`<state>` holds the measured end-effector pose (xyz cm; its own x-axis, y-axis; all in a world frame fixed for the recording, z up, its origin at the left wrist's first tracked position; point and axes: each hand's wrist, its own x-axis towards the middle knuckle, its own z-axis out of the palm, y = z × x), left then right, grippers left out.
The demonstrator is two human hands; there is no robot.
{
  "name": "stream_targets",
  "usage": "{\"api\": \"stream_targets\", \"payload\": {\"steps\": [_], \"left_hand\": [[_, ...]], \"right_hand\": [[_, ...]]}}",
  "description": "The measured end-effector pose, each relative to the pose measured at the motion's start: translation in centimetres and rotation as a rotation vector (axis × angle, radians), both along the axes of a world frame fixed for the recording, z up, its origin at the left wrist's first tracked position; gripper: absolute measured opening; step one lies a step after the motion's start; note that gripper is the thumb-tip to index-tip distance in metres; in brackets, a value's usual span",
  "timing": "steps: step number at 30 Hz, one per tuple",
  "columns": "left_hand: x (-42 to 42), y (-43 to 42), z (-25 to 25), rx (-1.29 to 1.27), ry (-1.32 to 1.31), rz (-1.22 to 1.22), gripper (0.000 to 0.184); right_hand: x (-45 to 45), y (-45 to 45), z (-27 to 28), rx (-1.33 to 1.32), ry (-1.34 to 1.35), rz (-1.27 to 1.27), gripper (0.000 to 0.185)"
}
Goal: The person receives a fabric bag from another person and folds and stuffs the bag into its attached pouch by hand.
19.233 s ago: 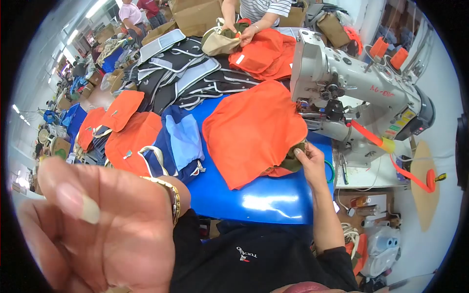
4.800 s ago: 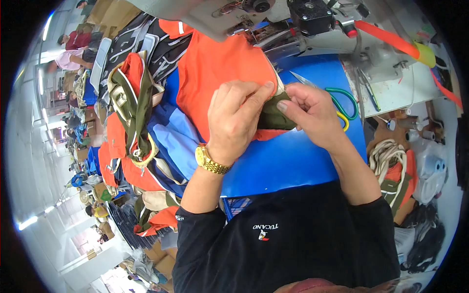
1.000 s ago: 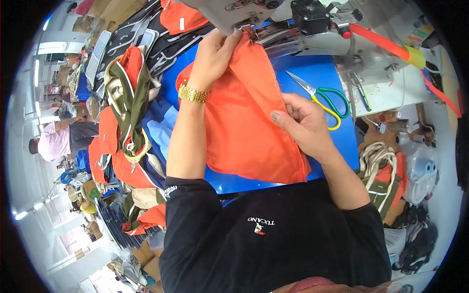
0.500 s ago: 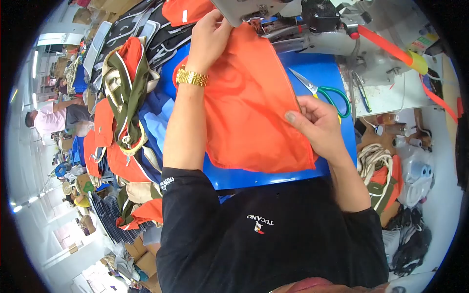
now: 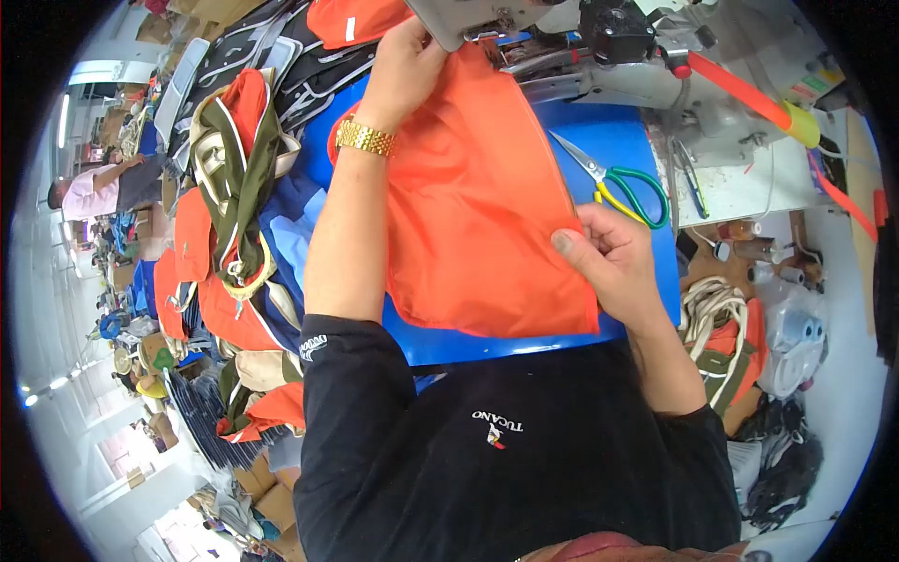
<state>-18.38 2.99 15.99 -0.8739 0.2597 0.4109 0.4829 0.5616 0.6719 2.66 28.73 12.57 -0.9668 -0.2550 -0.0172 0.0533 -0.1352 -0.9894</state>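
A large orange fabric panel (image 5: pixel 478 206) lies over a blue work surface (image 5: pixel 449 350), its upper end reaching under the sewing machine head (image 5: pixel 454 21). My left hand (image 5: pixel 405 75), with a gold watch on the wrist, is closed on the panel's upper left part, right beside the machine head; some fingertips are hidden. Lower down, my right hand (image 5: pixel 613 258) pinches the right edge of the panel between thumb and fingers. Just above that hand, scissors (image 5: pixel 618 192) with green and yellow handles lie on the blue surface, blades partly open.
Orange, olive and cream bag pieces (image 5: pixel 229 187) are heaped at left, with black padded pieces (image 5: pixel 253 66) behind. A small snipper tool (image 5: pixel 690 178) lies on the machine bed. Cords (image 5: pixel 714 314) and plastic-wrapped spools (image 5: pixel 796 328) sit at right. Another person (image 5: pixel 94 192) is far left.
My right hand has moved down a little along the panel's edge. The panel's right edge now runs straighter. My left hand stays near the machine head.
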Motion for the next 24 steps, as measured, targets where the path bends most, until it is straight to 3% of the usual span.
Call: {"api": "stream_targets", "payload": {"steps": [2, 5, 8, 14, 17, 20, 24], "left_hand": [[-0.4, -0.1, 0.6, -0.068, 0.000, 0.054, 0.019], [-4.8, -3.0, -2.0, -0.258, 0.459, -0.065, 0.021], [-4.1, -2.1, -0.3, -0.407, 0.502, -0.051, 0.029], [-7.9, -3.8, -2.6, -0.329, 0.476, -0.006, 0.023], [-8.6, -4.1, -3.0, -0.424, 0.636, 0.068, 0.025], [-7.7, -3.6, -2.4, -0.499, 0.530, 0.020, 0.020], [-4.2, -1.2, -0.2, -0.399, 0.434, -0.104, 0.021]], "right_hand": [[-0.6, 0.1, 0.3, 0.017, 0.022, -0.011, 0.009], [-1.4, -0.2, 0.3, 0.029, 0.017, -0.027, 0.010], [-2.5, -0.8, 0.4, -0.042, -0.006, -0.043, 0.012], [-4.3, -1.7, -0.1, -0.055, 0.023, -0.071, 0.014], [-4.8, -1.4, -0.1, 0.003, 0.052, -0.063, 0.015], [-3.8, -0.6, -0.3, 0.082, 0.059, -0.056, 0.016], [-3.4, 1.4, 0.7, 0.062, 0.020, -0.085, 0.019]]}}
